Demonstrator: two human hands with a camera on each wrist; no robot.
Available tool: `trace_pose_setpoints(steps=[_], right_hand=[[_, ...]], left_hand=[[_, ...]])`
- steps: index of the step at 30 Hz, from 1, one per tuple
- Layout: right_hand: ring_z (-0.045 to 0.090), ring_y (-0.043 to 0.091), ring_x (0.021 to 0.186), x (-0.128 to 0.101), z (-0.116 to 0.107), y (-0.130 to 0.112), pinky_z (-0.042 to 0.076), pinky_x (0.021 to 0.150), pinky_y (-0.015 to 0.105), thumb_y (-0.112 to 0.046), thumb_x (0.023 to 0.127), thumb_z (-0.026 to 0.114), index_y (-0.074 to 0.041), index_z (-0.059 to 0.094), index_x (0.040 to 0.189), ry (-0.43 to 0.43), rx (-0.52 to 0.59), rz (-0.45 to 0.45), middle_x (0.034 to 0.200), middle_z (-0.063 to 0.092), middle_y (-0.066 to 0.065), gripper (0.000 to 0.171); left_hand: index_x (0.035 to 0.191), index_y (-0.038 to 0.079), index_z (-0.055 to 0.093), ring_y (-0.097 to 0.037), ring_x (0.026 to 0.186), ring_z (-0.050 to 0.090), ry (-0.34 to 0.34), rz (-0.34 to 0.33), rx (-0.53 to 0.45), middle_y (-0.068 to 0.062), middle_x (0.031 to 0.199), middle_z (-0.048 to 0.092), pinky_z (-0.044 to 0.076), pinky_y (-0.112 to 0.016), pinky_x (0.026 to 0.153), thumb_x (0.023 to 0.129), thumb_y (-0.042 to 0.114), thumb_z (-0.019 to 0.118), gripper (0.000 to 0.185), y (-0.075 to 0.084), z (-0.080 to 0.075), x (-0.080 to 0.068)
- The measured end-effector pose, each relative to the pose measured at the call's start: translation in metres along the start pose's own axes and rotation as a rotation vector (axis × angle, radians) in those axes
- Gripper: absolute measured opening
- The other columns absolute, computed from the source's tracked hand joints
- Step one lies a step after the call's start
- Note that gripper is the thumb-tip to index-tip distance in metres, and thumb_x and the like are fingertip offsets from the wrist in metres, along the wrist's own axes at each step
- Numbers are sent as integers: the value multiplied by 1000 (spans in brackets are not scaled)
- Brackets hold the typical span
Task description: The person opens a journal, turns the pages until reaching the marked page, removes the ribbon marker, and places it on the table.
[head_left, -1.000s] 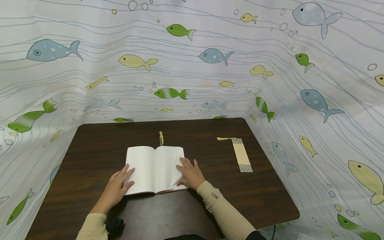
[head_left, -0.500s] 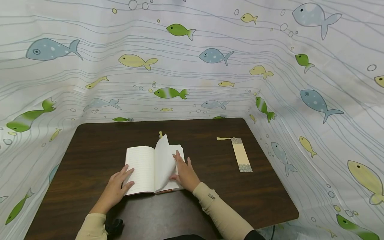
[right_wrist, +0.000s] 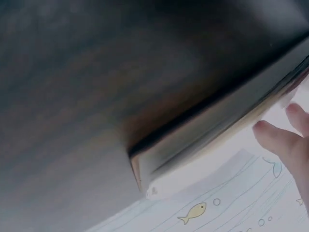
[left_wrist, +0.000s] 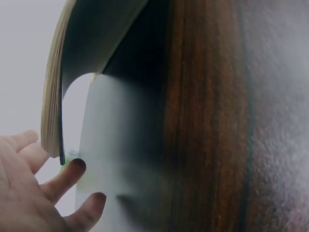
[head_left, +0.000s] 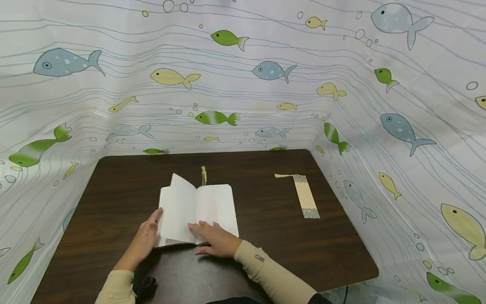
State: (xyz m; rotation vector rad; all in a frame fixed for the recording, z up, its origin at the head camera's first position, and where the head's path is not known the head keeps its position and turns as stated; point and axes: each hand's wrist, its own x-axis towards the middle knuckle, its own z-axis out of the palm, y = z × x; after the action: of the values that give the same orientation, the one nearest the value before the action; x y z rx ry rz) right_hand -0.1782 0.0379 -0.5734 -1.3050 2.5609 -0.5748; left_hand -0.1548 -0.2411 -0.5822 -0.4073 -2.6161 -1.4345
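Head view: right hand (head_left: pixel 216 240), fingers flat, is pressing the notebook's (head_left: pixel 197 211) near edge; left hand (head_left: pixel 146 238), relaxed, is steadying its left side. Flattening the lifted page (head_left: pixel 180 198) gently seems wise.

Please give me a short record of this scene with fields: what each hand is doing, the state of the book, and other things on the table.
left hand: rests on the outer left edge of the notebook, fingers relaxed
right hand: lies flat across the near edge of the notebook, fingers straight
notebook: open on the table, one left page partly raised
bookmark: lies apart, to the right of the notebook
ribbon: shows at the top of the spine
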Motion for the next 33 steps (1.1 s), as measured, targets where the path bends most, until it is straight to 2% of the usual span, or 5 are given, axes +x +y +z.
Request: trace_pose_setpoints(steps=[2,5,8,20,33], right_hand=[[27,20,152,0,4,1,33,115,56,-45,99,63,-22,30,161,-38,-73,1,165,30,-9,74],[24,18,153,0,7,4,31,116,55,-45,101,60,-22,36,159,-64,-112,-3,166,27,-12,67],[25,17,152,-1,6,6,31,117,52,-42,103,58,-21,38,158,-60,-115,7,166,29,-9,62],[33,25,150,-11,-4,24,37,115,43,-38,102,61,-16,45,155,-35,-301,137,163,35,7,59],[22,30,153,-38,-20,70,35,115,54,-48,83,77,-7,31,160,-69,-187,381,168,23,8,98]], left_hand=[[153,-16,22,-62,139,26,-14,-31,-66,-43,153,27,14,-10,111,113,29,15,60,1,-1,1],[157,-11,9,-61,144,16,-60,-127,-112,-42,157,18,14,-44,123,113,34,27,65,3,-3,2],[159,-6,3,-60,145,14,-103,-199,-65,-41,158,15,15,-75,109,107,32,51,81,6,-6,3],[150,-2,42,-64,134,25,-158,-147,154,-41,157,21,27,-81,98,101,28,64,62,3,-5,-1],[150,-1,43,-62,134,26,-156,-142,181,-39,158,21,29,-81,97,100,31,66,64,0,-3,-2]])
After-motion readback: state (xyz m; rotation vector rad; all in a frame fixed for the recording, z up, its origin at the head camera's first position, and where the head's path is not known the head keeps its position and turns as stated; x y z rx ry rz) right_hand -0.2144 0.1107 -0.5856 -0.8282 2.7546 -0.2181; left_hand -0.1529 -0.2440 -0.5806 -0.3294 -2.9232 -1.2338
